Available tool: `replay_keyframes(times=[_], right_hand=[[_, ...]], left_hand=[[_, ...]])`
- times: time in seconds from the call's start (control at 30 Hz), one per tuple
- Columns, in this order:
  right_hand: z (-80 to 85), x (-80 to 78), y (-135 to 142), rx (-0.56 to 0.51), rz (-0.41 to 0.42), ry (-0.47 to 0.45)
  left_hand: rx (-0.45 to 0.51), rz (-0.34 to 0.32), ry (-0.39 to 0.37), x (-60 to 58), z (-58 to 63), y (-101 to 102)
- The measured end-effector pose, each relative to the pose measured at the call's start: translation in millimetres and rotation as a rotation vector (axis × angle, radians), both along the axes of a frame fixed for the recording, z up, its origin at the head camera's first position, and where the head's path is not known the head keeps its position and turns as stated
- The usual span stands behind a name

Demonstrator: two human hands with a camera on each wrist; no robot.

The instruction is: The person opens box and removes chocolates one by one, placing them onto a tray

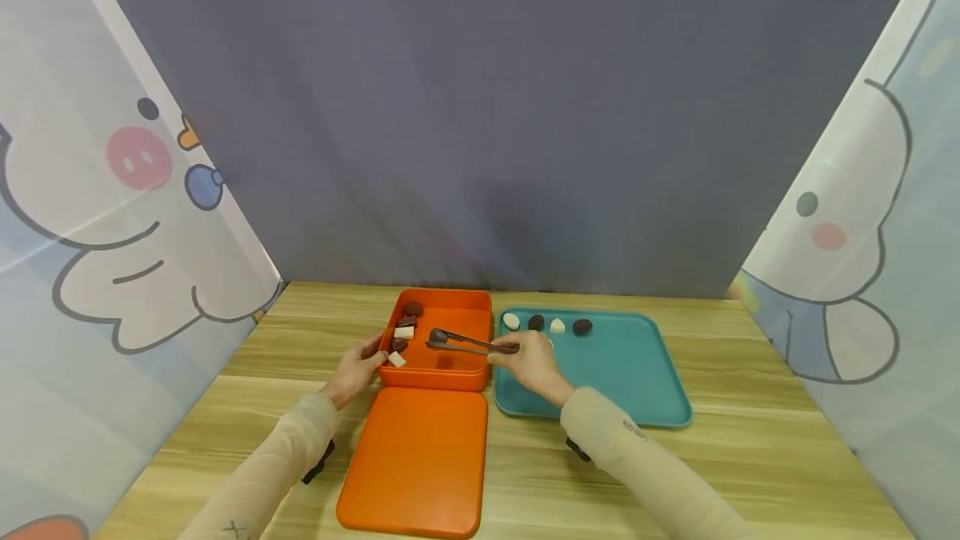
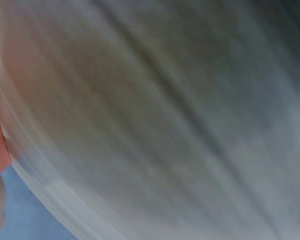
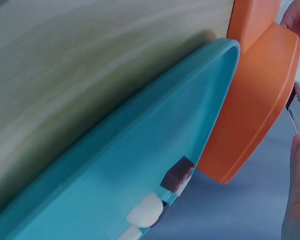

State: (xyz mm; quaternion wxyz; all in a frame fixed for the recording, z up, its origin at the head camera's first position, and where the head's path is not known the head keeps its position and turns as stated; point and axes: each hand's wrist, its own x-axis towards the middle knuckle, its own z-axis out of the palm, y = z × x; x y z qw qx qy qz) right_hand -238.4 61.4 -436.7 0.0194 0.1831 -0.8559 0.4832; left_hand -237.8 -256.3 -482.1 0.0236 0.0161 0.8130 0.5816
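Observation:
Dark slim tongs [image 1: 472,345] are held between the thumb and fingers of my right hand [image 1: 531,362]. They reach leftward over the orange box [image 1: 468,380], and I cannot tell whether their dark tips pinch a piece. My left hand [image 1: 358,369] grips the box's left wall at the front corner. Along that side inside the box lie several brown and white chocolate pieces [image 1: 405,332]. More pieces sit on the teal tray [image 1: 622,373], among them a white one [image 3: 145,210] and a dark brown one [image 3: 177,172]. A blurred sleeve fills most of the left wrist view.
An orange lid [image 1: 416,461] lies flat in front of the box. The tray stands close against the box's right side on the wooden table [image 1: 750,440]. A grey cloth wall [image 1: 487,123] rises behind the table, with printed cartoon panels at both sides.

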Motion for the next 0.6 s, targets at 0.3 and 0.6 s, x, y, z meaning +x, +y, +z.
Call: replay_keyframes(times=[0.3,0.6], right_hand=[[3.2,0.5,21,-0.035,-0.048,-0.018],[8.3,5.1,49,-0.021,-0.126,-0.02]], left_hand=[[0.005,-0.016,-0.015,0.2,-0.8,-1],[-0.007,-0.004,-0.02,2.7,1.6,1]])
